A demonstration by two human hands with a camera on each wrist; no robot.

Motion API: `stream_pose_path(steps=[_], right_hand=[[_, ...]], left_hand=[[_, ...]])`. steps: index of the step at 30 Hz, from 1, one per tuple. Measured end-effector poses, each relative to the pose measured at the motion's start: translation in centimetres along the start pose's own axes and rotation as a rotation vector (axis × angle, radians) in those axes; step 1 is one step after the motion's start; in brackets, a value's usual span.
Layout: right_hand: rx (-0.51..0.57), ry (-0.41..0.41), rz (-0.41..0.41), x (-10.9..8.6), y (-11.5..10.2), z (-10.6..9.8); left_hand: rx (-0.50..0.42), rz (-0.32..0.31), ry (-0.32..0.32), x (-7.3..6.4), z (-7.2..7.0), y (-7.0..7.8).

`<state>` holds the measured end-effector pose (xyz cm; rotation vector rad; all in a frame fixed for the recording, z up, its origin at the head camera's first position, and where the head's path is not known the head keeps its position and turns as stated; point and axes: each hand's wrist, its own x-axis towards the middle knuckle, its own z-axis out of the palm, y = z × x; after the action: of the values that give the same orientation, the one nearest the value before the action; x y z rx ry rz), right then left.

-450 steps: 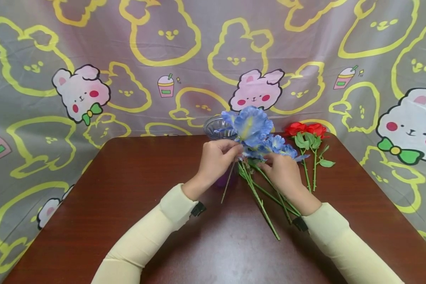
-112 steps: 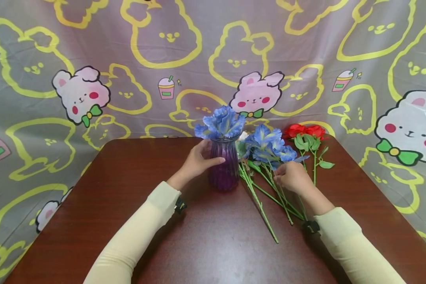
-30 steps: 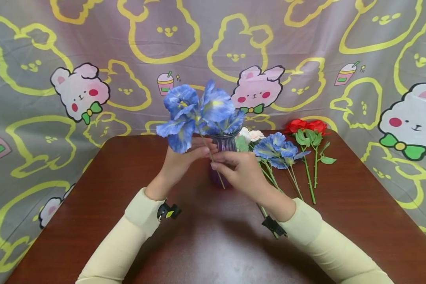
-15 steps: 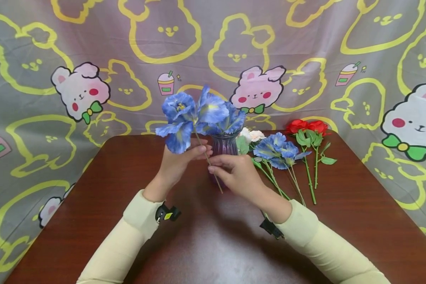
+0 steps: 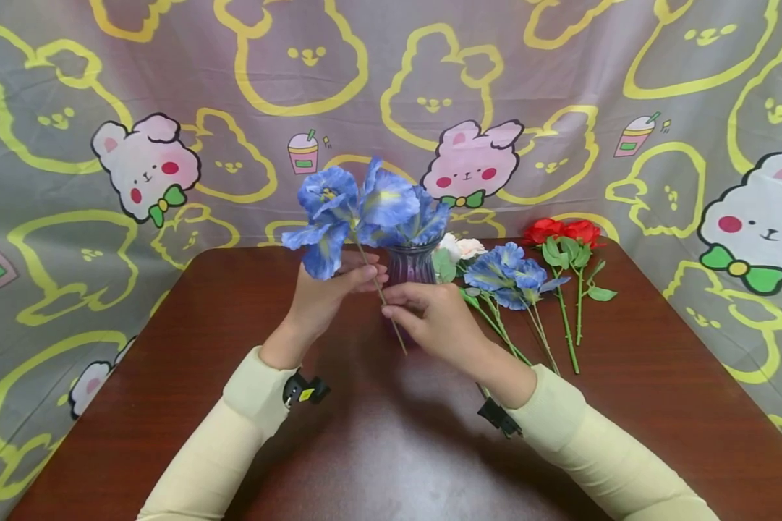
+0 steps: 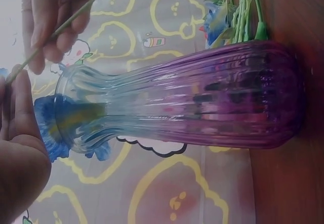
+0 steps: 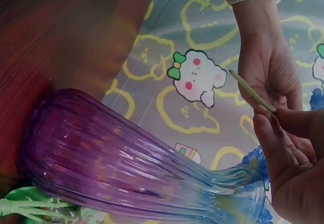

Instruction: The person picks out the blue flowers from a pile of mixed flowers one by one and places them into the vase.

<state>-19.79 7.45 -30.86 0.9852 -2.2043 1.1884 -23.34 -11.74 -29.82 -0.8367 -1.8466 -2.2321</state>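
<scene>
In the head view my right hand [image 5: 439,311] pinches the thin stem of a blue iris [image 5: 325,210] between thumb and fingertips. My left hand [image 5: 328,293] is higher on the same stem, its thumb against it and its fingers behind. The iris tilts left, in front of a ribbed glass vase [image 5: 411,264]. Purple at the base and bluish at the neck, the vase [image 6: 202,100] stands upright on the table, with a blue bloom [image 5: 423,217] in its mouth. The cut stem end [image 7: 243,85] points out of my right hand [image 7: 293,158] in the right wrist view.
Right of the vase lie more blue irises [image 5: 511,275], a pale flower [image 5: 462,247] and several green stems. Farther right are red roses [image 5: 563,233] with leaves. The brown table [image 5: 169,405] ends at a cartoon-printed cloth [image 5: 247,145].
Earlier, a blue iris was in both hands; later a bloom stood in the vase. My right hand has since brought another iris from the pile to my left hand. The last half second shows little movement.
</scene>
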Motion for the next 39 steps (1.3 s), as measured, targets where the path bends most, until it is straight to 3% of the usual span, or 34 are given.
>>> stream_pose_path(steps=[7, 15, 26, 39], right_hand=[[0.004, -0.006, 0.084, 0.1, 0.4, -0.9], [-0.083, 0.081, 0.178, 0.3, 1.5, -2.6], [-0.166, 0.156, 0.24, 0.6, 3.2, -3.7], [-0.101, 0.145, 0.369, 0.7, 4.9, -3.4]], left_hand=[[-0.008, 0.047, -0.014, 0.2, -0.8, 0.8], [0.001, 0.067, -0.034, 0.4, -2.0, 2.1], [-0.044, 0.085, 0.112, 1.1, -3.1, 3.2], [-0.076, 0.133, 0.181, 2.8, -4.7, 3.1]])
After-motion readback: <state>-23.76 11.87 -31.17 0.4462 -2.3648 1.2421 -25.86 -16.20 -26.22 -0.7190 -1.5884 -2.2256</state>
